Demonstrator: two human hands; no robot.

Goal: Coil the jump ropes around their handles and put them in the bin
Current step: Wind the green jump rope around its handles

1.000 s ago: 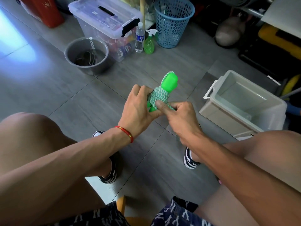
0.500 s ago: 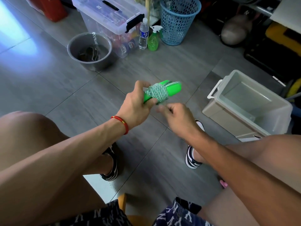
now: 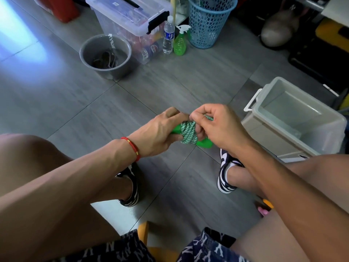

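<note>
- The jump rope (image 3: 188,132) bundle is being held by both grips at the centre of the view, above the floor and between the knees.
- The left hand (image 3: 157,134) is being kept curled round the nine o'clock end of the green handles (image 3: 204,143), apparently so that the bundle is steadied against turning.
- The right hand (image 3: 217,125) is being closed over the three o'clock side, thumb and fingers pinched on the speckled cord, probably so that the last turns are tightened or the loose end tucked; the end itself is hidden.
- The coil is being seen wound tightly round the handles, so the winding is judged nearly done and the drop not yet made.
- The open beige bin (image 3: 294,118) is being kept at three o'clock, near the right hand, seemingly for a short reach; nothing is being seen inside it.
- The grey tiled floor (image 3: 151,87) is being lit by a pale glare at ten o'clock.
- A grey bucket (image 3: 105,55) is being seen at eleven o'clock, with a clear lidded box (image 3: 130,21), a water bottle (image 3: 168,35), a green spray bottle (image 3: 180,41) and a blue mesh basket (image 3: 209,21) ranged toward twelve and one o'clock.
</note>
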